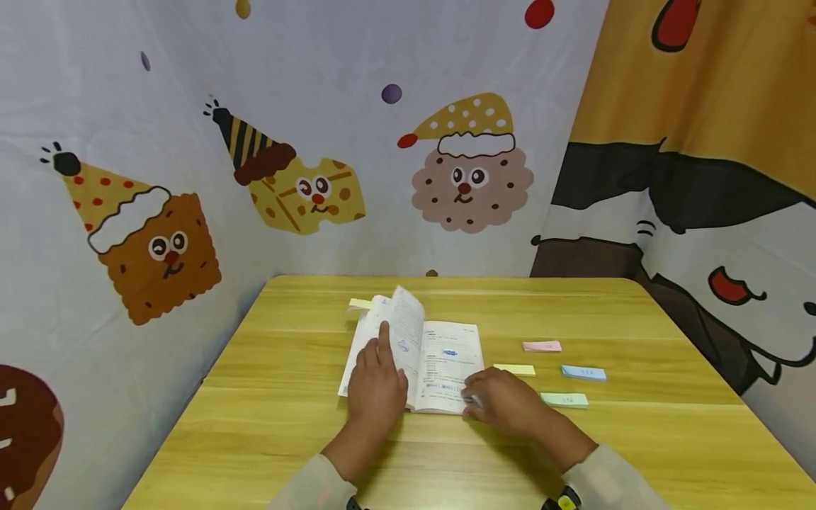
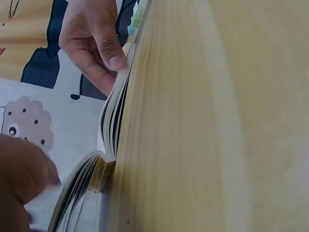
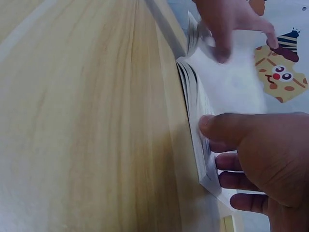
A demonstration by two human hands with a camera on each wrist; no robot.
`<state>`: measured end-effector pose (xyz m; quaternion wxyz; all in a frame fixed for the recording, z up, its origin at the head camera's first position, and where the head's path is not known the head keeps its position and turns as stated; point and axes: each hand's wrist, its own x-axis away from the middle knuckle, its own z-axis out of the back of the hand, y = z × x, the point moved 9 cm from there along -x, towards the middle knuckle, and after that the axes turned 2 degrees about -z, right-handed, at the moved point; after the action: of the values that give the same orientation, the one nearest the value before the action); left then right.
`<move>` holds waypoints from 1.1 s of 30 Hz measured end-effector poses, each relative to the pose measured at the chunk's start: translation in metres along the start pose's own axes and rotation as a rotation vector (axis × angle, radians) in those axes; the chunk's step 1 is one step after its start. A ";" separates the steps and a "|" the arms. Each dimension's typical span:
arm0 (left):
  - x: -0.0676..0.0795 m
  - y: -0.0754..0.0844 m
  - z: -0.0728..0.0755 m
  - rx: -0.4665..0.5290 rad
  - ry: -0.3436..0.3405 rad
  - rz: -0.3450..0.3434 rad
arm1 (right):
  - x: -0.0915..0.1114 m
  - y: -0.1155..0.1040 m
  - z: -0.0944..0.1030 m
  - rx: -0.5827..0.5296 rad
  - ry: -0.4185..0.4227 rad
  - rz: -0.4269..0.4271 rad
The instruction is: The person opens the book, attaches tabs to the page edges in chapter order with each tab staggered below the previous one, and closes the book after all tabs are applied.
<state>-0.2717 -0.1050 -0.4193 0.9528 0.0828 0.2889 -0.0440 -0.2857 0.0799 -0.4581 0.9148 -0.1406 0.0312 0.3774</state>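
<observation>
An open book [image 1: 454,365] lies on the table, and one of its left-side pages [image 1: 408,329] stands partly raised. My left hand [image 1: 376,382] rests on that left side with its index finger straight against the raised page. At the lower right corner of the book, my right hand [image 1: 506,398] pinches page edges between thumb and fingers. In the left wrist view, the right thumb [image 2: 117,60] presses on the edge of the page stack. A yellow paper tab [image 1: 359,304] sticks out past the book's upper left edge.
To the right of the book lie a pink sticky-note strip [image 1: 542,346], a yellow strip [image 1: 515,370], a blue strip [image 1: 584,372] and a green strip [image 1: 564,400]. The wooden table [image 1: 268,425] meets a cartoon-printed curtain [image 1: 382,248] at the back.
</observation>
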 end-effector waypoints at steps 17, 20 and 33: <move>0.012 0.039 -0.026 0.005 -0.332 -0.324 | 0.004 0.006 0.029 0.062 0.305 -0.160; 0.012 0.040 -0.026 0.007 -0.329 -0.324 | 0.005 0.009 0.038 0.034 0.388 -0.247; 0.002 0.015 -0.007 0.069 -0.053 -0.093 | 0.002 0.004 -0.006 0.029 0.015 -0.139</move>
<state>-0.2716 -0.0891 -0.4241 0.9536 0.1009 0.2652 -0.1006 -0.2867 0.0820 -0.4646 0.9405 -0.1322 0.0338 0.3113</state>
